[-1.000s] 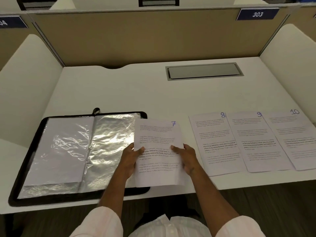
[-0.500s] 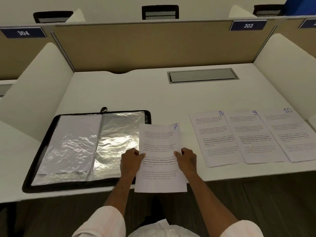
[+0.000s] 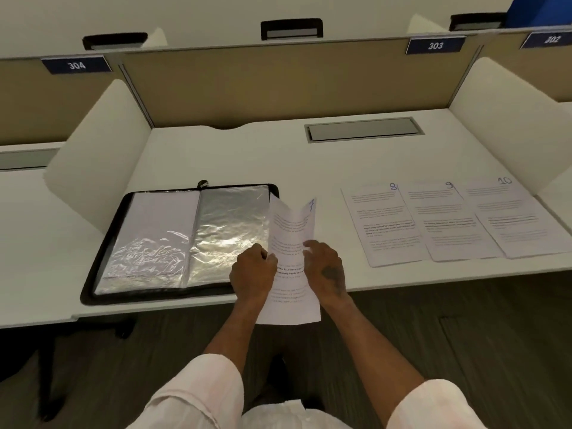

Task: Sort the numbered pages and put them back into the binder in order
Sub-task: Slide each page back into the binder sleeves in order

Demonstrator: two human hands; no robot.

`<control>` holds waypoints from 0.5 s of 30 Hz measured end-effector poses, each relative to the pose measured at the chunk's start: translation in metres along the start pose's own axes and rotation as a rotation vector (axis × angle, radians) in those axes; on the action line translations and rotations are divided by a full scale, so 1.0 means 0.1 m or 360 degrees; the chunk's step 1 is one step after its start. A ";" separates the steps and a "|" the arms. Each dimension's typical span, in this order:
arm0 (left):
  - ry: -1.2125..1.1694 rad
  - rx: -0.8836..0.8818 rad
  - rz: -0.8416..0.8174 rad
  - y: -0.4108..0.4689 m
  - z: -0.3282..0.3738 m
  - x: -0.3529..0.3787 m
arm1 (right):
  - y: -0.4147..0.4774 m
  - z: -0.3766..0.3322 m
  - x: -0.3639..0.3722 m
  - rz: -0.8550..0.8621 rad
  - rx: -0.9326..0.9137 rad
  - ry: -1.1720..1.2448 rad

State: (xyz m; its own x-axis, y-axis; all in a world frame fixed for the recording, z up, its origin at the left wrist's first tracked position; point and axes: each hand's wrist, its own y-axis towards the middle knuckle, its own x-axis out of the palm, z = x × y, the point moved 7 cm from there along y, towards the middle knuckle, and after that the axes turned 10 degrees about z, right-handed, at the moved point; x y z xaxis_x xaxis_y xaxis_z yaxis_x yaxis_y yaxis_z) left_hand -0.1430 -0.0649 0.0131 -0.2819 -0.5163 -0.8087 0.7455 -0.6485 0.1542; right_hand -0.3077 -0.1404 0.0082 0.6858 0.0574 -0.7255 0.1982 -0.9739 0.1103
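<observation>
The white worktop (image 3: 216, 156) carries the open binder (image 3: 182, 239) on its left, clear sleeves catching the light, and pages 8 (image 3: 382, 222), 9 (image 3: 448, 222) and 10 (image 3: 513, 218) laid side by side on its right. Between them, page 7 (image 3: 292, 230) is held up over the near edge, bowed along its length (the sides pressed inward). The left hand (image 3: 252, 275) pinches its left edge; the right hand (image 3: 326, 267) grasps its right edge. The step in hand looks to be filing page 7. Next, the sheet likely needs guiding into the right-hand sleeve (image 3: 230, 233), which means opening the sleeve's mouth without creasing the paper.
</observation>
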 end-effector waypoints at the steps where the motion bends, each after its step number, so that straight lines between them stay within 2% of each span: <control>1: 0.0070 0.0074 0.0042 -0.02 0.02 -0.05 | -0.03 -0.07 0.04 -0.0052 -0.0022 -0.0060; 5: 0.0238 0.0292 0.0177 -0.05 0.03 -0.20 | -0.12 -0.32 0.20 -0.0080 -0.0060 -0.0074; 7: 0.0249 0.0417 0.0234 -0.05 0.03 -0.26 | -0.14 -0.44 0.30 -0.0109 0.0034 0.0017; 10: 0.0158 0.0576 0.0227 -0.03 -0.03 -0.31 | -0.13 -0.66 0.42 -0.0136 0.0116 0.0137; 15: -0.0094 0.0643 0.0150 0.10 -0.32 -0.45 | -0.09 -0.99 0.65 -0.0107 0.0076 0.0008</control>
State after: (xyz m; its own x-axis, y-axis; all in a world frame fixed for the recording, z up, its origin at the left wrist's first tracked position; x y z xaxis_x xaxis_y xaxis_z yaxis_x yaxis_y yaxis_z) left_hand -0.1035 -0.0298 0.0331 -0.2666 -0.6076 -0.7481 0.4760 -0.7580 0.4460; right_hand -0.1954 -0.1064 0.0272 0.6758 0.1243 -0.7266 0.2107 -0.9771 0.0289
